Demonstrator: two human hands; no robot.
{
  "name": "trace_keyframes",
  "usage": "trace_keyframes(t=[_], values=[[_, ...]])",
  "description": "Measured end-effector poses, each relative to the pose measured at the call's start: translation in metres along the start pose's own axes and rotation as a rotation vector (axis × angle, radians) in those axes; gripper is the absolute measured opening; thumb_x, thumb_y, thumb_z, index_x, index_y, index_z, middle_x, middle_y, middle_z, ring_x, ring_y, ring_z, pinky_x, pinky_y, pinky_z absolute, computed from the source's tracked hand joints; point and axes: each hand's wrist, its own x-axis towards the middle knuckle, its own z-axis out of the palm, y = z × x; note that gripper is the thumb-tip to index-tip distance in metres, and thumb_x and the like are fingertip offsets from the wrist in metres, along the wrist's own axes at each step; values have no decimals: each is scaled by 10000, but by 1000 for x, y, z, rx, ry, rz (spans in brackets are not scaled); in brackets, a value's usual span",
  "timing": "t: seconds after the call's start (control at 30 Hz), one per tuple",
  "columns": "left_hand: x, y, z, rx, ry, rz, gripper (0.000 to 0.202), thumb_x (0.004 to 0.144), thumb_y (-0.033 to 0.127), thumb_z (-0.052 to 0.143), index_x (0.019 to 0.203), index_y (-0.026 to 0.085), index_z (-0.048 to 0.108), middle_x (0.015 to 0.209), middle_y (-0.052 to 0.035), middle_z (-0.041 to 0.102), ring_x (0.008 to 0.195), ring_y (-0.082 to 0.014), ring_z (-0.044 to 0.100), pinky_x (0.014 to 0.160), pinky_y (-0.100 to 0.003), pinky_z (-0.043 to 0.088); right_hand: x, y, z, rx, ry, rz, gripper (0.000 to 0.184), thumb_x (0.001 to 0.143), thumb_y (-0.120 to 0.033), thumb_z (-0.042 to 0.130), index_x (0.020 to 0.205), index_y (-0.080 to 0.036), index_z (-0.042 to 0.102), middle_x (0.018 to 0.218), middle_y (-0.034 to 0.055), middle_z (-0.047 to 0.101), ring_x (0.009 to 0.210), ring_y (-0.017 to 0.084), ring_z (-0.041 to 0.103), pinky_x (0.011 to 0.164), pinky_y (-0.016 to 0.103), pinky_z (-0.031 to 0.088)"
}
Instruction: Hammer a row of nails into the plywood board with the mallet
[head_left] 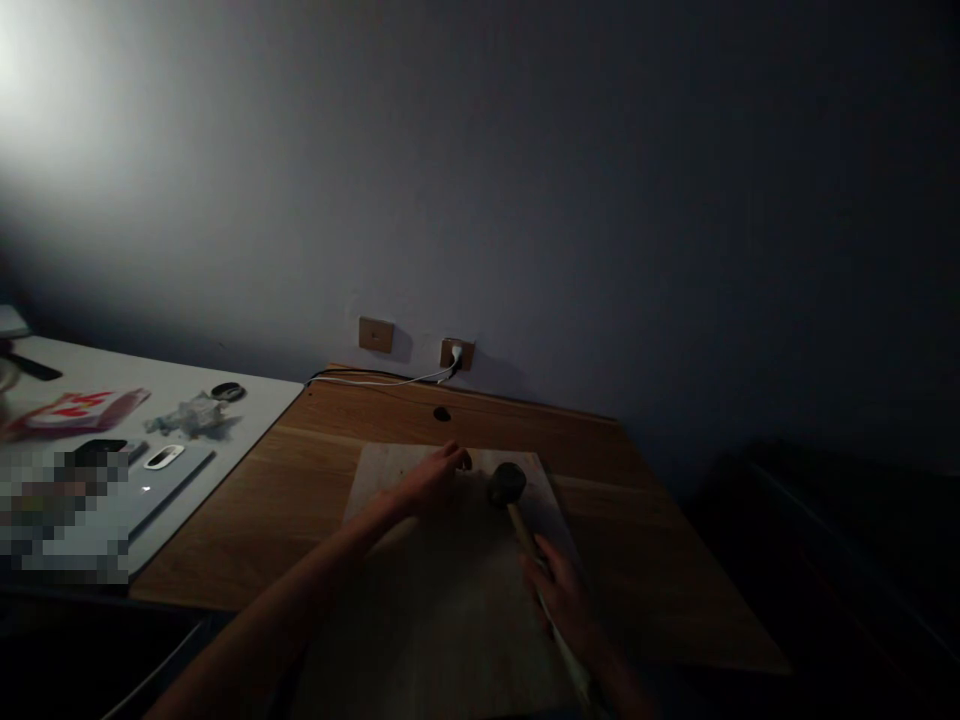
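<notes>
My right hand (564,598) is wrapped round the wooden handle of a mallet (508,484) with a dark, rounded head. The head is over the far right part of a pale wooden board (442,610), just right of my left fingers; whether it touches the board is hard to tell. My left hand (433,480) is at the board's far side with its fingers closed together. Dim light hides whatever they may pinch.
Under the board is a brown wooden table (262,500) with a round cable hole (442,413). Along the wall, a white plug (456,355) sits in a socket, its cable trailing left. A white table (262,395) at left carries a crumpled plastic bag (193,417) and a red-and-white packet (82,410).
</notes>
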Motion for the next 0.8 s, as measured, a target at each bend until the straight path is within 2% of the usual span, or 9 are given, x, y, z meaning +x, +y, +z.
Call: trace_keyframes(t=[0.1,0.17,0.23,0.37,0.47,0.57,0.67,0.8], values=[[-11,25,-7,120,-149,232,240,826,158,668,1059,214,661,1092,-65,650,941,-201,640,860,-294,487,-2,12,-5,19,52,55,584,776,-705,641,1101,-221,622,585,-60,520,467,135,491,414,232,376],[-17,40,-5,248,-187,375,218,842,144,677,1046,221,684,1070,-69,680,1026,-235,633,945,-333,455,0,17,-4,35,73,92,645,759,-708,648,1175,-216,609,587,-62,526,462,141,497,411,239,374],[-19,49,2,368,-194,472,202,870,123,660,1045,217,697,1022,-76,703,1017,-243,636,946,-353,443,1,20,-3,49,78,106,683,757,-688,649,1231,-199,590,591,-64,530,459,140,499,415,241,378],[-20,54,18,495,-186,553,148,902,112,635,996,203,705,858,-69,700,856,-225,645,814,-345,460,4,23,-2,73,70,144,743,740,-668,650,1279,-164,560,572,-73,519,435,137,487,407,244,367],[-19,54,21,495,-153,565,124,908,110,627,959,192,705,845,-68,688,844,-222,643,808,-342,467,5,26,-3,101,78,159,757,725,-665,669,1280,-162,561,598,-56,548,477,153,538,428,248,391],[-15,46,12,359,-128,479,183,908,81,591,997,190,708,925,-61,691,869,-194,651,838,-308,479,5,28,-5,117,97,157,712,726,-660,686,1249,-186,591,660,-22,602,573,179,607,474,253,437],[-10,25,-2,109,-67,254,262,888,55,566,1072,184,700,1030,-55,690,830,-140,657,767,-229,489,4,27,-4,121,126,108,637,715,-651,709,1168,-210,626,712,-3,635,635,182,634,515,248,471],[-8,-9,-16,-42,55,-34,232,878,60,552,994,168,721,941,-46,698,793,-132,660,735,-210,493,2,20,-1,116,58,92,580,723,-667,667,1059,-196,613,582,-69,511,455,119,485,401,222,377]])
